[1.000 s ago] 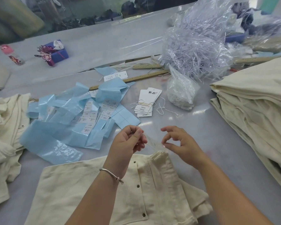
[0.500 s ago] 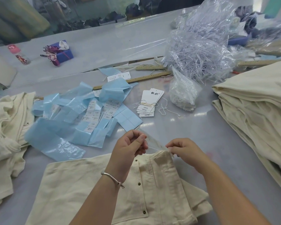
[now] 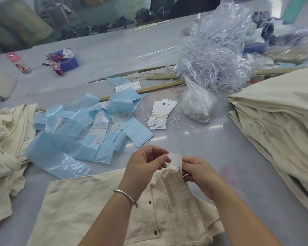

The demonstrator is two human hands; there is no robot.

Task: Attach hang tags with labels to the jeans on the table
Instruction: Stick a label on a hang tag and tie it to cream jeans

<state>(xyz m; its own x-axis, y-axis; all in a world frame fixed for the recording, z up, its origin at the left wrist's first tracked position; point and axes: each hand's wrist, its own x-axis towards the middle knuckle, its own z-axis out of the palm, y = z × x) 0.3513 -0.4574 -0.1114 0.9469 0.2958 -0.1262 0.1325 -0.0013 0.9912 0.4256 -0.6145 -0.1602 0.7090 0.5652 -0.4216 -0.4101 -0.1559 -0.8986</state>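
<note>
Both hands have closed in on the waistband since a moment ago: my right hand [image 3: 200, 172], which was raised off the cloth with thumb and finger in a ring, now sits at the top corner of the cream denim jeans [image 3: 100, 206] and pinches a small white paper tag [image 3: 175, 158] against it. My left hand [image 3: 144, 166] is curled just left of the tag, fingertips pinching its other edge, perhaps a thread too, though that is too fine to tell. The tag lies between my hands, right over the metal button [image 3: 178, 168] at the waistband's far end; the jeans' long axis runs from there toward me. I judge the tie must go through there, and both hands are equally close.

Farther off on the grey desk [image 3: 212, 139], the bundle of white hang tags tied with string [image 3: 161, 114] lies beyond my hands, with the blue plastic strips carrying white size labels [image 3: 89, 128] to its left. A stack of folded cream jeans [image 3: 277, 118] fills the right, clear of my reach path.
</note>
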